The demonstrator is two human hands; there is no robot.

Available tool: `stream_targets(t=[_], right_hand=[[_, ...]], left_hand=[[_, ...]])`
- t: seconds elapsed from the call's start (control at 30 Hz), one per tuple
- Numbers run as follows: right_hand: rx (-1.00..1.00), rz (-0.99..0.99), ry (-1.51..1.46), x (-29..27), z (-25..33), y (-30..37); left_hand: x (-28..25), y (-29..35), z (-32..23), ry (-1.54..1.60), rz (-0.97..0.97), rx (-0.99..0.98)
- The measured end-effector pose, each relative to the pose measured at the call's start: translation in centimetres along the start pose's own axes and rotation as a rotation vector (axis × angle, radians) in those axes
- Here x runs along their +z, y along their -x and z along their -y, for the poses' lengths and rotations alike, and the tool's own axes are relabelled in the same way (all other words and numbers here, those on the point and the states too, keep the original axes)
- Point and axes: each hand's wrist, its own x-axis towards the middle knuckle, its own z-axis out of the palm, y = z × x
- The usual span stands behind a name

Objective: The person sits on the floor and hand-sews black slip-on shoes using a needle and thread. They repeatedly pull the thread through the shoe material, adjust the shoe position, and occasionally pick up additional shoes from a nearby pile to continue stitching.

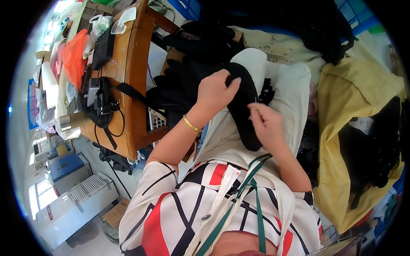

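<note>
A long black fabric piece (244,112) lies across my lap on my light trousers (287,87). My left hand (215,91) grips its upper end, thumb on top, a gold bangle (191,124) at the wrist. My right hand (265,123) pinches the piece's right edge near the middle with its fingertips. Both hands touch the same black piece.
A wooden table (130,72) at the left carries a black strapped device (98,100), an orange bag (73,57) and plastic wraps. More black fabric (183,87) is heaped beyond my knees. A yellow sack (354,128) with black items stands at the right.
</note>
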Motion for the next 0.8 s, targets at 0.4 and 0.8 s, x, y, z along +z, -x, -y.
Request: stream_targets(t=[0.4, 0.8], right_hand=[[0.244, 0.270, -0.145, -0.2, 0.3, -5.5], [0.068, 0.260, 0.021, 0.1, -0.1, -6.3]], left_hand=[[-0.1, 1.0, 1.3, 0.772, 0.144, -0.461], [-0.4, 0.8, 1.1, 0.903, 0.137, -0.517]])
